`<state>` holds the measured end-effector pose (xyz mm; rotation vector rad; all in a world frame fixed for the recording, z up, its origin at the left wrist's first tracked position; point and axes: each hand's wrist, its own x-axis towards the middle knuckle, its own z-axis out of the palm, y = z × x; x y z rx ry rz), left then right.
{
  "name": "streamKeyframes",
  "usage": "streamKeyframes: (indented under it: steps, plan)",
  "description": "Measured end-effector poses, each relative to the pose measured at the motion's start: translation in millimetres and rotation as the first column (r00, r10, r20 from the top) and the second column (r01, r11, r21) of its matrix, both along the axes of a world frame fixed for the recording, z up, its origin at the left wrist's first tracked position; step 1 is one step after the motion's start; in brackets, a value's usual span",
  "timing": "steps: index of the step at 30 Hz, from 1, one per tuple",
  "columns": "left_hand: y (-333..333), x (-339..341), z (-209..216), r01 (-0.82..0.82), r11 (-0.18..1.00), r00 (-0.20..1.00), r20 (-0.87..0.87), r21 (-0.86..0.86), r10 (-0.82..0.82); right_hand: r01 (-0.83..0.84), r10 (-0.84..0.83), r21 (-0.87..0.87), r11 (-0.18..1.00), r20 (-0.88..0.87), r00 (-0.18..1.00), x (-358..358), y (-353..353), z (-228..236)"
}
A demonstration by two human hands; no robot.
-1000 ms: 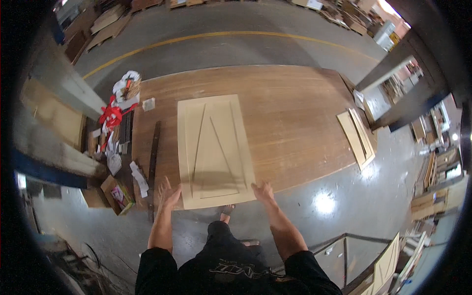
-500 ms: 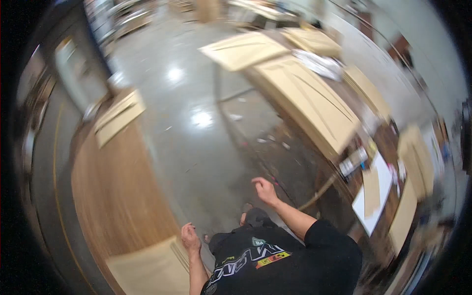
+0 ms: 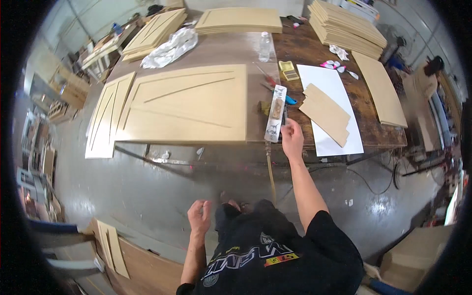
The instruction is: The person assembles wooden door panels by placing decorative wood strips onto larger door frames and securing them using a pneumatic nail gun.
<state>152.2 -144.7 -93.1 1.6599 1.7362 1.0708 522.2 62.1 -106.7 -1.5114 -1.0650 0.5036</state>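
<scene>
My right hand (image 3: pixel 293 136) is over the near edge of the worktable, its fingers curled. It is beside a long white smudged block (image 3: pixel 276 114) with a brown patch in its middle. Whether it touches the block, or has anything inside its fingers, is hidden. Behind the block lies a blue-handled tool (image 3: pixel 290 100). To the right, a pale stepped piece of board (image 3: pixel 326 114) rests on a white sheet (image 3: pixel 307 75). Low in front of my body, my left hand (image 3: pixel 199 215) hangs with loosely closed fingers and nothing visible in it.
Grooved tan panels (image 3: pixel 184 105) cover the table's left part, one overhanging its edge. Farther back are crumpled white plastic (image 3: pixel 172 47), a clear bottle (image 3: pixel 264 47) and a panel stack (image 3: pixel 344 30). A hose (image 3: pixel 270 172) hangs from the front edge. Cables (image 3: pixel 366 182) trail below.
My view has swung right, so the panel table now lies straight ahead and the brown table is behind at lower left. My right hand has come up to the table edge by the white block.
</scene>
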Motion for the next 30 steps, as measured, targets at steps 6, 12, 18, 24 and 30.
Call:
streamKeyframes:
  steps: [6,12,18,24,30]
  plan:
    - [148,37,62,0.314,0.934,0.943,0.055,0.170,-0.327,0.232,-0.118,-0.212,0.949,0.444,0.888,0,83,-30]
    - [231,26,87,0.430,0.881,0.883,0.111,0.196,-0.456,0.277,-0.106,-0.284,0.918,0.498,0.861,-21,125,-12]
    - [302,26,75,0.587,0.778,0.794,0.033,0.224,-0.608,0.216,-0.202,0.016,0.976,0.432,0.879,-7,231,-1]
    - [335,39,78,0.628,0.773,0.752,0.188,0.090,-0.632,0.174,-0.076,-0.230,0.958,0.381,0.922,-35,152,-10]
    - [348,91,84,0.780,0.619,0.596,0.190,0.095,-0.780,0.311,-0.022,-0.463,0.830,0.529,0.848,-56,138,-38]
